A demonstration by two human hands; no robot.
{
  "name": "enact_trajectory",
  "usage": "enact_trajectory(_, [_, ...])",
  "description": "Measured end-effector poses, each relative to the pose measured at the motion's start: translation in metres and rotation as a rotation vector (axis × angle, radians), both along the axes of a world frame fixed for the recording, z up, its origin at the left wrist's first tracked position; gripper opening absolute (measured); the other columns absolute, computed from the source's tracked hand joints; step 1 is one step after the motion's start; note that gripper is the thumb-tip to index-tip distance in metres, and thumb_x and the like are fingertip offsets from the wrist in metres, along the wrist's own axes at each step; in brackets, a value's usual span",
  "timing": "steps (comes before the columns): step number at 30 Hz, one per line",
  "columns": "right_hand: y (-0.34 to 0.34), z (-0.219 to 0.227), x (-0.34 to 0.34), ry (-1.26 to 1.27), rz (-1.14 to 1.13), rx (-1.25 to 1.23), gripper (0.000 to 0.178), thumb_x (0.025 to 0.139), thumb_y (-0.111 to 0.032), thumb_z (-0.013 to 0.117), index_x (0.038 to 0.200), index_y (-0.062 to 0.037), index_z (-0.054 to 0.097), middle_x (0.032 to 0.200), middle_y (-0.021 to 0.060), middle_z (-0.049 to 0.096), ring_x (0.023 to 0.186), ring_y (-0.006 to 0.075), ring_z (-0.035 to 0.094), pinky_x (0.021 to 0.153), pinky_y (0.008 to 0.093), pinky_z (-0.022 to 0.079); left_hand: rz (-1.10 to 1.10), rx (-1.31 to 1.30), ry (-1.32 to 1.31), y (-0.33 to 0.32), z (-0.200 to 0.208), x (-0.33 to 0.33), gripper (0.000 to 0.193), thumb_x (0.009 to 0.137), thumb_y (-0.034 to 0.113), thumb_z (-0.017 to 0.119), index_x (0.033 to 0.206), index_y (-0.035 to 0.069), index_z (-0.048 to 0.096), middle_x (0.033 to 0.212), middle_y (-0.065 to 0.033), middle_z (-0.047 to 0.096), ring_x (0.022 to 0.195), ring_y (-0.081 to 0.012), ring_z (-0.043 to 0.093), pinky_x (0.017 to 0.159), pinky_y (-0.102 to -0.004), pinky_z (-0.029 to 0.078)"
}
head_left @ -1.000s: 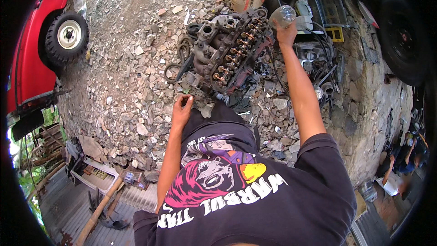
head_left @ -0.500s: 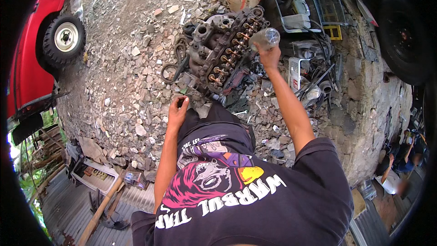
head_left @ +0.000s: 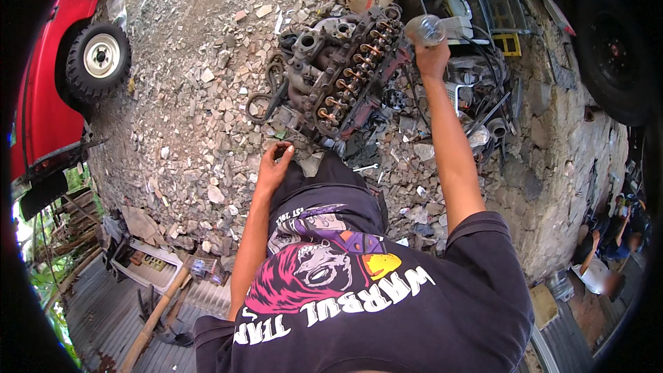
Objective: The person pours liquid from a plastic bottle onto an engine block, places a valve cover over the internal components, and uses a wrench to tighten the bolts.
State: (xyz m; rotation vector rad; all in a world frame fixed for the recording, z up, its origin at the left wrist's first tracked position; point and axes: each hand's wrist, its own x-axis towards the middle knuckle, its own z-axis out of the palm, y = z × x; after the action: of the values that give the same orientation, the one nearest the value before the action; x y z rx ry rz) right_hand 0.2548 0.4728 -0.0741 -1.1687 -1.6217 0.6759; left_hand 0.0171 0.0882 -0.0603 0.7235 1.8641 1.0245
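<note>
1. Holding step, apparently: your right hand [head_left: 432, 61] has fingers clamped round the bottle [head_left: 426, 30], beside the engine [head_left: 343, 76].
2. Your left hand [head_left: 275, 164]: curled; fingertip contact, cannot tell.
3. Next move likely calls for steady grip.

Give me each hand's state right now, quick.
Left hand: fingers loosely curled; whether it holds anything small cannot be told.
Right hand: closed, holding a clear bottle.

On my feed I see rubble-strewn ground [head_left: 200, 117] in daylight, a red vehicle [head_left: 43, 90] at its left edge and a rough, pale stone surface [head_left: 563, 173] along its right; at its near-left corner, grey corrugated sheeting [head_left: 100, 318] beside green foliage [head_left: 52, 283].
</note>
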Motion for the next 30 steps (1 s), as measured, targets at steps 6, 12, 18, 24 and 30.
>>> enact_trajectory(6, [-0.087, -0.024, -0.013, -0.092, 0.145, -0.145, 0.042, 0.072, -0.006, 0.076, 0.109, -0.0038, 0.057, 0.101, 0.0129, 0.067, 0.095, 0.0218, 0.065, 0.081, 0.0322, 0.049, 0.070, -0.007, -0.070, 0.006, -0.013, -0.004, 0.026, 0.093, 0.025, 0.059, 0.104, 0.001, 0.062, 0.088, 0.0004, 0.060, 0.079, -0.0069, 0.052, 0.072, -0.0228, 0.043])
enact_trajectory(12, [-0.095, -0.036, -0.013, -0.057, 0.174, -0.102, 0.050, 0.071, -0.009, 0.079, 0.115, -0.0024, 0.055, 0.103, 0.0122, 0.067, 0.096, 0.0205, 0.065, 0.081, 0.0321, 0.050, -0.008, -0.001, -0.072, 0.015, -0.009, -0.003, 0.027, 0.093, 0.026, 0.059, 0.102, 0.000, 0.062, 0.085, 0.0013, 0.059, 0.078, -0.0061, 0.051, 0.070, -0.0228, 0.042])
enact_trajectory(18, [-0.101, -0.028, -0.022, 0.054, 0.084, -0.122, 0.044, 0.070, -0.011, 0.081, 0.108, -0.0003, 0.060, 0.099, 0.0095, 0.068, 0.089, 0.0148, 0.063, 0.079, 0.0301, 0.050, -0.011, 0.002, -0.063, 0.015, -0.006, -0.006, 0.026, 0.093, 0.025, 0.059, 0.102, 0.001, 0.062, 0.085, 0.0011, 0.059, 0.078, -0.0070, 0.052, 0.071, -0.0230, 0.043])
enact_trajectory(24, [-0.175, -0.036, -0.026, -0.089, 0.152, -0.234, 0.050, 0.069, -0.010, 0.081, 0.113, -0.0032, 0.057, 0.101, 0.0100, 0.066, 0.094, 0.0186, 0.064, 0.083, 0.0326, 0.049, -0.010, 0.017, -0.122, 0.019, -0.004, -0.010, 0.026, 0.091, 0.025, 0.061, 0.100, 0.001, 0.062, 0.086, -0.0030, 0.062, 0.080, -0.0095, 0.054, 0.074, -0.0257, 0.044])
enact_trajectory(30, [-0.167, -0.020, -0.012, 0.107, -0.032, -0.168, 0.043, 0.069, -0.011, 0.083, 0.104, 0.0017, 0.061, 0.096, 0.0099, 0.067, 0.087, 0.0164, 0.064, 0.079, 0.0298, 0.050, -0.092, 0.090, -0.082, 0.017, -0.006, -0.032, 0.027, 0.091, 0.026, 0.061, 0.100, 0.001, 0.063, 0.085, -0.0031, 0.062, 0.080, -0.0096, 0.054, 0.074, -0.0256, 0.044])
